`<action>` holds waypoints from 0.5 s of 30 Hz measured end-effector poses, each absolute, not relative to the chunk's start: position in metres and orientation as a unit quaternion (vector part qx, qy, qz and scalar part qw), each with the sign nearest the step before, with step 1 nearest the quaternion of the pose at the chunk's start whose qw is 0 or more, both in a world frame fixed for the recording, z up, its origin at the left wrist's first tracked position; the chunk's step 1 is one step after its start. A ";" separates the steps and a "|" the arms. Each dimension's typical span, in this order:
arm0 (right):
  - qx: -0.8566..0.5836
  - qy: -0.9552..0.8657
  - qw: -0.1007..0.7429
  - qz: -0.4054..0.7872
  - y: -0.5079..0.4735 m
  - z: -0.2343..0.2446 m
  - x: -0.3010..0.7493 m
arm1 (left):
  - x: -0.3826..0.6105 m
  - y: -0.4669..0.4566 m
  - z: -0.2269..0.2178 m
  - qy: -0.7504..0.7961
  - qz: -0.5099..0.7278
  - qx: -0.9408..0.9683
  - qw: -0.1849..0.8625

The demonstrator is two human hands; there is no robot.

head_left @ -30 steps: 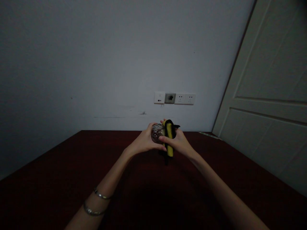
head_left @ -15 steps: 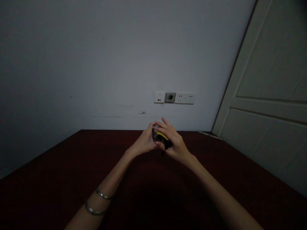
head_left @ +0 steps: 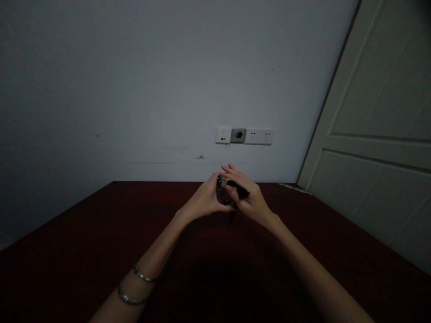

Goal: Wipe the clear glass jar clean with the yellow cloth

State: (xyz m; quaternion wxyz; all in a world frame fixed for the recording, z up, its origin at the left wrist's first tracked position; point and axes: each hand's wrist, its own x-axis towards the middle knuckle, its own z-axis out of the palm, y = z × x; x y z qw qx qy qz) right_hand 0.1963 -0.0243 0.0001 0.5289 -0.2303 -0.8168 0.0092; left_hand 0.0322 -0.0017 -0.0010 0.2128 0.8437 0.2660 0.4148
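One glass point(head_left: 221, 196) gripped by left hand point(head_left: 206, 195) | cloth point(head_left: 243, 191) gripped by right hand point(head_left: 255, 200) | glass may drop onto bench point(head_left: 134, 211) if cloth tugs

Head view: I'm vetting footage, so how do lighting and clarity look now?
Head view: dim overall, the wall darker leftward and table near black at the front; head view again: small glints on the glassy object in the left hand, lost detail in the black item in the right hand, and a leaning door, perhaps wide-angle distortion.
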 end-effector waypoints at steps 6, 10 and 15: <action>-0.210 -0.866 0.450 -0.056 -0.029 0.003 0.199 | 0.032 0.000 -0.003 0.275 0.383 0.867 0.161; -0.245 -0.804 0.541 0.039 -0.018 -0.001 0.202 | 0.033 -0.005 -0.002 0.278 0.390 0.866 0.145; -0.256 -0.815 0.520 0.003 -0.015 -0.004 0.202 | 0.035 -0.006 -0.002 0.338 0.374 0.852 0.142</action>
